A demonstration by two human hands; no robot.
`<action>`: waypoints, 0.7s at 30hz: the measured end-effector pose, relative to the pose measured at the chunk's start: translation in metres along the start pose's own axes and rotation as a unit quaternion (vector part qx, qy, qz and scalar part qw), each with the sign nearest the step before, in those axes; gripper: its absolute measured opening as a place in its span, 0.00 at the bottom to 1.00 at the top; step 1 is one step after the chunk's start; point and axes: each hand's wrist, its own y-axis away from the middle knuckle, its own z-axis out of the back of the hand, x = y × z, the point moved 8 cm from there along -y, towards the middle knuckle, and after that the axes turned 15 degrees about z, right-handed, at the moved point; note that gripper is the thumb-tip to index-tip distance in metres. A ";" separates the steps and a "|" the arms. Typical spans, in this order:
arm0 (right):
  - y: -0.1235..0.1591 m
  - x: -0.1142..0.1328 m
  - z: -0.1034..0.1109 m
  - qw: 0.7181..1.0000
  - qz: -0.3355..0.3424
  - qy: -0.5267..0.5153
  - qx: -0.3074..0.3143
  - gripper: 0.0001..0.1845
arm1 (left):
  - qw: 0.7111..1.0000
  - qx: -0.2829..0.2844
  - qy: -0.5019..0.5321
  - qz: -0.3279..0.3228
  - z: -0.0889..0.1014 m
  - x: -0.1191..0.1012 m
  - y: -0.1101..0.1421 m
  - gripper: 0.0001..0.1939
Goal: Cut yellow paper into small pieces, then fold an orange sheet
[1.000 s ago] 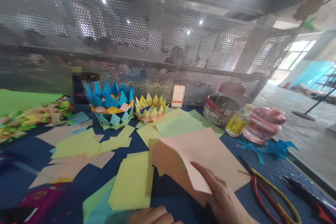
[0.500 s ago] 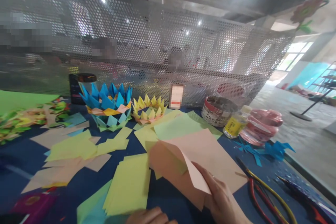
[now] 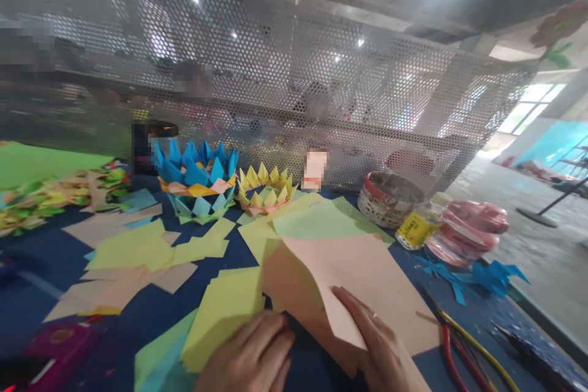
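My right hand (image 3: 379, 343) grips the near edge of a pale pink sheet of paper (image 3: 372, 269), its fingers on top and its thumb hidden. The sheet's left part curls up off the sheets beneath. Over the near right corner of a stack of yellow paper (image 3: 229, 297) is my left hand (image 3: 252, 349), fingers curled together; whether anything is in them is hidden. Green and blue sheets (image 3: 160, 349) stick out under that stack. Beyond the pink sheet lies a light green sheet (image 3: 316, 220).
Folded-paper rings, one blue (image 3: 197, 165) and one yellow (image 3: 266, 190), stand at the back. On the right are a woven basket (image 3: 388, 199), a yellow-labelled bottle (image 3: 416, 229), a pink plastic bundle (image 3: 473, 226) and scissors (image 3: 463, 331). A magenta tool (image 3: 57, 343) lies front left. Perforated metal (image 3: 275, 73) stands behind.
My left hand has come up from the bottom edge over the yellow stack's corner. My right hand stays at the pink sheet, whose raised edge leans lower. The view has shifted slightly left.
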 end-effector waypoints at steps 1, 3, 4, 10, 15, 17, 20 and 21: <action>-0.004 0.003 -0.001 1.000 0.010 0.012 0.016 0.31 | 1.000 0.006 -0.021 0.007 0.001 0.006 -0.003 0.14; -0.011 0.010 -0.005 0.997 0.033 0.042 0.053 0.31 | 0.997 0.020 -0.062 0.030 -0.001 0.019 -0.007 0.18; -0.014 0.011 -0.007 0.995 0.040 0.059 0.071 0.31 | 0.996 0.027 -0.075 0.044 -0.003 0.026 -0.008 0.20; -0.023 0.012 -0.012 0.985 0.051 0.130 0.105 0.36 | 0.987 0.118 -0.079 0.075 -0.023 0.045 -0.008 0.23; -0.028 0.020 -0.010 0.972 0.109 0.204 0.051 0.28 | 0.981 0.148 -0.080 0.094 -0.020 0.047 -0.011 0.19; -0.030 0.023 -0.004 0.970 0.111 0.215 0.006 0.26 | 0.983 0.140 -0.082 0.091 -0.018 0.044 -0.012 0.17; -0.033 0.018 0.006 0.986 0.069 0.152 -0.023 0.26 | 0.983 0.122 -0.090 0.099 -0.018 0.043 -0.011 0.16; -0.034 0.013 0.009 0.993 0.035 0.110 -0.022 0.25 | 0.983 0.117 -0.093 0.104 -0.019 0.043 -0.010 0.16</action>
